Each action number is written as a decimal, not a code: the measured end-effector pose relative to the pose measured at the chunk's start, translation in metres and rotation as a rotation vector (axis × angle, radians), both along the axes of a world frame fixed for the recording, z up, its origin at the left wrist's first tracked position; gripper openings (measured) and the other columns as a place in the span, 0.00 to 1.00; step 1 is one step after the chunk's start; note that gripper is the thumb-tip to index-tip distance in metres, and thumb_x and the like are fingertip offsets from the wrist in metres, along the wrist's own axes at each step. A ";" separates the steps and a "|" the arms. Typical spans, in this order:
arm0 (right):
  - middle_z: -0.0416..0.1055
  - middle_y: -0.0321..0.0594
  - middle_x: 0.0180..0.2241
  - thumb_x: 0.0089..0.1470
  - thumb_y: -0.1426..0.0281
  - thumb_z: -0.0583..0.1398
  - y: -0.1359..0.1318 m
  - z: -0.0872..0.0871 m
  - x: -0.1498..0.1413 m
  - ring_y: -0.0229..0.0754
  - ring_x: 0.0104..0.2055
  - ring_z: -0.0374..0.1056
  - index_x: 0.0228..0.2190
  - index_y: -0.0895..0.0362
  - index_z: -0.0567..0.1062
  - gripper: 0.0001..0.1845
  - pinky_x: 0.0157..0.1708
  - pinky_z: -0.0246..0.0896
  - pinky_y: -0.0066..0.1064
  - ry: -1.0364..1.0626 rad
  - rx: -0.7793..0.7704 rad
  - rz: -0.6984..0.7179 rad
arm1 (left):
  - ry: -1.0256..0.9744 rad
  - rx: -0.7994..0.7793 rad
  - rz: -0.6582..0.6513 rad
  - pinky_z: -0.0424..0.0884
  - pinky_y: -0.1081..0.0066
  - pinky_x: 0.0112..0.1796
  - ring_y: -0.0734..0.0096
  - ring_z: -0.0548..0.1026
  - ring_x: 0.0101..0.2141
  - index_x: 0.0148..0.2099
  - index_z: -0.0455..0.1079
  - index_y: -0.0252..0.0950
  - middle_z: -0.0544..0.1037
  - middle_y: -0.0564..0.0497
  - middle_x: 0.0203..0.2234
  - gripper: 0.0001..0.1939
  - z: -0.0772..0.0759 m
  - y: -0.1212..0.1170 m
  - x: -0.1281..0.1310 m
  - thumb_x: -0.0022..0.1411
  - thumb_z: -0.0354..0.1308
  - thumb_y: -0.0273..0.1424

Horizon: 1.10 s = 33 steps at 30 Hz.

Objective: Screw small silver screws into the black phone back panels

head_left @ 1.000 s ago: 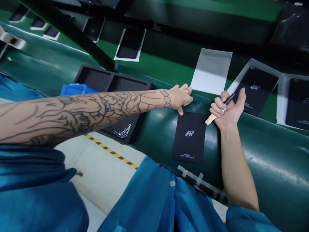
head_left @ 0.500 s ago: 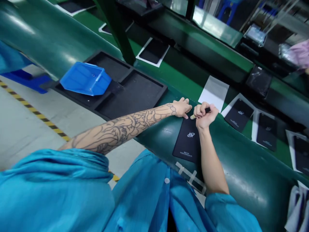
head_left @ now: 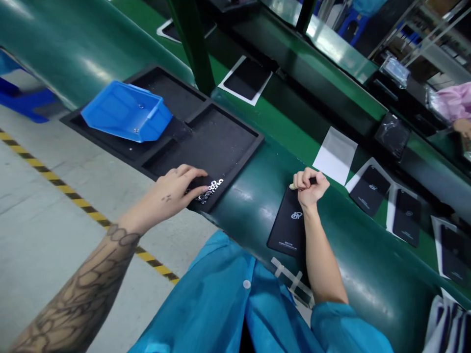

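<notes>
My left hand [head_left: 178,191] is over the near corner of a black tray [head_left: 235,130], thumb and fingers apart. Its fingertips are at a small heap of shiny ring-like parts [head_left: 211,190]; whether they touch any is hard to see. Closed in a fist, my right hand [head_left: 309,187] grips a small black-handled tool with a pale yellow tip [head_left: 292,186], mostly hidden by the fingers. That tip is at the top edge of a black tablet-like panel [head_left: 287,225] with a white logo, lying flat on the green work surface [head_left: 250,196]. My right forearm covers the panel's right side.
A blue bin [head_left: 121,113] with a few tiny parts sits on the tray's left half. Along the green strip behind lie a white sheet [head_left: 335,152] and several black panels [head_left: 370,189] on white sheets. A green post [head_left: 195,49] rises beyond the tray. Another person's pink sleeve [head_left: 454,103] shows far right.
My left hand has moved from the panel's top edge leftward and toward me, to the shiny parts in the tray. My right hand remains at the panel's top, still gripping the tool.
</notes>
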State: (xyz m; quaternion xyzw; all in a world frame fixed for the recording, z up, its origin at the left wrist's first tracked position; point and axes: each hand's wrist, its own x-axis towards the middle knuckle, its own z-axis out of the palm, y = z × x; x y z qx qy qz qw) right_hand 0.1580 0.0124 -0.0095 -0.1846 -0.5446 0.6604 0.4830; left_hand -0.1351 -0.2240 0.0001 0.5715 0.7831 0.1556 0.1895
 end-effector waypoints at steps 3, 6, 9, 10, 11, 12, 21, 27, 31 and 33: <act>0.43 0.27 0.13 0.63 0.45 0.58 0.000 -0.002 0.003 0.34 0.15 0.39 0.16 0.49 0.54 0.34 0.18 0.38 0.31 -0.032 0.003 0.022 | 0.042 -0.038 0.043 0.73 0.51 0.49 0.47 0.77 0.46 0.62 0.73 0.41 0.76 0.38 0.55 0.29 -0.010 -0.013 0.006 0.76 0.47 0.55; 0.43 0.27 0.13 0.61 0.43 0.59 0.001 -0.003 0.004 0.35 0.15 0.41 0.15 0.49 0.55 0.34 0.19 0.40 0.32 -0.099 -0.017 0.061 | 0.003 -0.018 0.061 0.70 0.53 0.49 0.49 0.79 0.47 0.60 0.73 0.42 0.80 0.41 0.51 0.24 -0.012 -0.010 0.016 0.78 0.48 0.51; 0.42 0.28 0.14 0.62 0.46 0.59 -0.001 -0.005 0.004 0.35 0.15 0.41 0.15 0.50 0.55 0.34 0.20 0.38 0.32 -0.098 -0.004 0.067 | -0.038 -0.046 0.080 0.68 0.56 0.48 0.52 0.80 0.47 0.58 0.73 0.43 0.82 0.45 0.46 0.18 -0.009 -0.003 0.023 0.78 0.51 0.46; 0.42 0.28 0.14 0.62 0.47 0.60 -0.002 -0.005 0.003 0.35 0.15 0.41 0.15 0.50 0.55 0.33 0.21 0.37 0.32 -0.087 0.004 0.070 | -0.042 -0.058 0.087 0.67 0.56 0.49 0.53 0.80 0.48 0.58 0.73 0.43 0.82 0.46 0.45 0.17 -0.007 -0.002 0.025 0.79 0.52 0.45; 0.41 0.28 0.14 0.62 0.49 0.60 -0.003 -0.005 0.003 0.34 0.16 0.41 0.16 0.50 0.55 0.32 0.22 0.36 0.32 -0.077 0.010 0.074 | -0.047 -0.068 0.092 0.67 0.57 0.49 0.54 0.80 0.47 0.58 0.73 0.43 0.82 0.47 0.44 0.16 -0.005 -0.001 0.026 0.79 0.52 0.44; 0.41 0.28 0.15 0.62 0.50 0.60 -0.004 -0.005 0.004 0.34 0.16 0.41 0.16 0.51 0.55 0.32 0.22 0.36 0.32 -0.069 0.012 0.077 | -0.052 -0.076 0.098 0.66 0.57 0.49 0.55 0.80 0.47 0.58 0.73 0.43 0.82 0.48 0.44 0.15 -0.003 0.000 0.027 0.79 0.52 0.42; 0.40 0.30 0.15 0.59 0.49 0.58 -0.007 0.002 0.005 0.34 0.16 0.37 0.16 0.52 0.52 0.31 0.25 0.35 0.33 -0.146 0.009 0.054 | -0.076 -0.069 0.095 0.70 0.55 0.53 0.55 0.75 0.53 0.64 0.70 0.42 0.78 0.44 0.54 0.16 0.013 0.012 0.031 0.83 0.47 0.37; 0.39 0.30 0.16 0.63 0.44 0.57 -0.013 0.001 0.004 0.34 0.17 0.37 0.17 0.52 0.51 0.35 0.26 0.33 0.33 -0.142 0.070 -0.019 | 0.032 -0.103 0.004 0.67 0.57 0.48 0.54 0.74 0.51 0.60 0.74 0.41 0.79 0.43 0.54 0.18 0.010 0.027 0.040 0.84 0.43 0.35; 0.40 0.30 0.16 0.64 0.45 0.57 -0.015 -0.001 0.003 0.34 0.17 0.37 0.18 0.52 0.51 0.35 0.25 0.33 0.33 -0.123 0.070 -0.015 | 0.016 -0.106 0.005 0.67 0.58 0.46 0.55 0.74 0.49 0.53 0.75 0.40 0.79 0.44 0.52 0.17 0.006 0.029 0.040 0.84 0.44 0.33; 0.41 0.30 0.15 0.64 0.47 0.58 -0.015 -0.003 0.003 0.34 0.17 0.37 0.18 0.52 0.52 0.34 0.26 0.32 0.34 -0.110 0.055 -0.004 | 0.010 -0.114 -0.005 0.68 0.59 0.45 0.56 0.74 0.48 0.51 0.75 0.40 0.79 0.44 0.51 0.16 0.004 0.029 0.039 0.83 0.45 0.33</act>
